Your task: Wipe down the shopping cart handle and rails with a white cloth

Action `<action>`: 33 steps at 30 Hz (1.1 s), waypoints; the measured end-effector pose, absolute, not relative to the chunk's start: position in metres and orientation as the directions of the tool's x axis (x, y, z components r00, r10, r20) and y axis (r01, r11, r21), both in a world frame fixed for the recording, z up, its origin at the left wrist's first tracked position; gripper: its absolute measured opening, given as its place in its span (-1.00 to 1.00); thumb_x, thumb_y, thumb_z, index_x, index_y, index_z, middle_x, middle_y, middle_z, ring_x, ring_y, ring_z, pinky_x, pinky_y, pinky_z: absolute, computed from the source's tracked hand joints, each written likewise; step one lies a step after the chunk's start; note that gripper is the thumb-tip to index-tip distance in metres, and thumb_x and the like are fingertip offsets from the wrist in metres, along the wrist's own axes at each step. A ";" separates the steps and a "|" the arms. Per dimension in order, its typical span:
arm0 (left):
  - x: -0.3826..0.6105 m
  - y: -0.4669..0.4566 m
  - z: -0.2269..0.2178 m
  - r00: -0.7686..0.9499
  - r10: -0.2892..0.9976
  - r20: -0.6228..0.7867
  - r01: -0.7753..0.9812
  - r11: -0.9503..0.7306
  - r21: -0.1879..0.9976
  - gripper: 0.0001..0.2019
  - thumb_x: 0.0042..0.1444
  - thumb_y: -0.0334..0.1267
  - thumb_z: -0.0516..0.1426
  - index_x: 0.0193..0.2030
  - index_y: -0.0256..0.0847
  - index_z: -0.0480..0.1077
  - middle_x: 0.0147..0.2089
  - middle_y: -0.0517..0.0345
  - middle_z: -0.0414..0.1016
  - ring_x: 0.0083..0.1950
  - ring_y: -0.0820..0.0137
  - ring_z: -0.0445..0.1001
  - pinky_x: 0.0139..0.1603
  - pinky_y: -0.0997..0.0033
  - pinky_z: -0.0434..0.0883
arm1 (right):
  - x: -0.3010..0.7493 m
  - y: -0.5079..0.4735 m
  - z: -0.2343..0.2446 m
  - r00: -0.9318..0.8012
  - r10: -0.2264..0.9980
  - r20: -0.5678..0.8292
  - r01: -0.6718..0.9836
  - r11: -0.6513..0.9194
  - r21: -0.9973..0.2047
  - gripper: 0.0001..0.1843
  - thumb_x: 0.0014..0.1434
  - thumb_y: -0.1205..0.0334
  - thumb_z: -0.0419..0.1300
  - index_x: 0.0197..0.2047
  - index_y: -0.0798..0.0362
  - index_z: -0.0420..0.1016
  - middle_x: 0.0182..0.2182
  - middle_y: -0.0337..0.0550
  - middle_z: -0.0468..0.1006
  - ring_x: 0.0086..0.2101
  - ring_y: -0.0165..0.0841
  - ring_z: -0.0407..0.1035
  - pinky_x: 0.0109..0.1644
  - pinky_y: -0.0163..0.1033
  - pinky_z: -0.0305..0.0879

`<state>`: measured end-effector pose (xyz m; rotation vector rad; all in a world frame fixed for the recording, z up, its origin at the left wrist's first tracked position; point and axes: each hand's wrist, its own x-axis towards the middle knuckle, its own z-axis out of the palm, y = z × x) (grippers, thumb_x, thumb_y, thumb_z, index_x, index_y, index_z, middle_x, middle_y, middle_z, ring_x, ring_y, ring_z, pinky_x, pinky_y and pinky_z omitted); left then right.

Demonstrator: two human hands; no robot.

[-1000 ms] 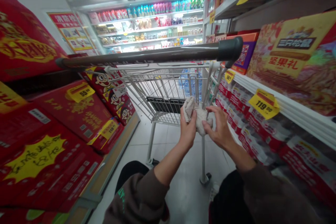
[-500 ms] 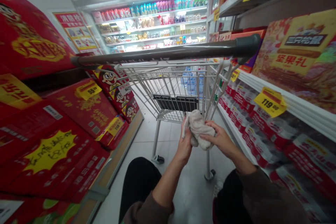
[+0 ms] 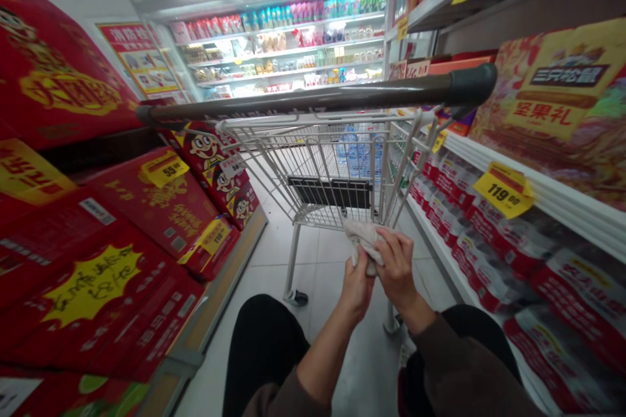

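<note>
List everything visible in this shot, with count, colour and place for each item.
Shopping cart: one, silver wire with dark handle, directly ahead.
Cloth: one, off-white, between the hands.
Water bottles: several, pale blue, seen through the cart's wire.
Cartons: many, red and yellow, stacked left.
Gift boxes: several, multicoloured, on the right shelf.
Wrapped packs: many, red and white, on the lower right shelf.
Price tag: one of several, yellow, on the right shelf edge.
Display case: one, lit, full of colourful goods, far end.
Poster: one, red and white, far left wall.
Trousers: black, below the hands.
Sleeves: two, brown, nearest the camera.
Left hand: one, gripping the cloth.
Right hand: one, gripping the cloth.
</note>
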<state>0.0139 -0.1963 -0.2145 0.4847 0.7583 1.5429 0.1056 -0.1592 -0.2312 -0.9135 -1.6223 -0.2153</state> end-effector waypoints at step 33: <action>-0.016 -0.150 -0.199 -0.447 0.871 0.205 -0.247 -0.341 0.907 -0.32 0.15 0.12 0.34 0.31 -0.14 0.33 0.26 -0.08 0.48 0.33 0.15 0.44 0.45 0.13 0.28 | 0.161 -0.139 -0.166 0.038 0.478 0.878 0.595 0.695 -0.404 -0.29 0.19 0.26 0.15 0.42 -0.05 0.25 0.38 0.11 0.30 0.38 0.02 0.20 0.47 0.35 0.11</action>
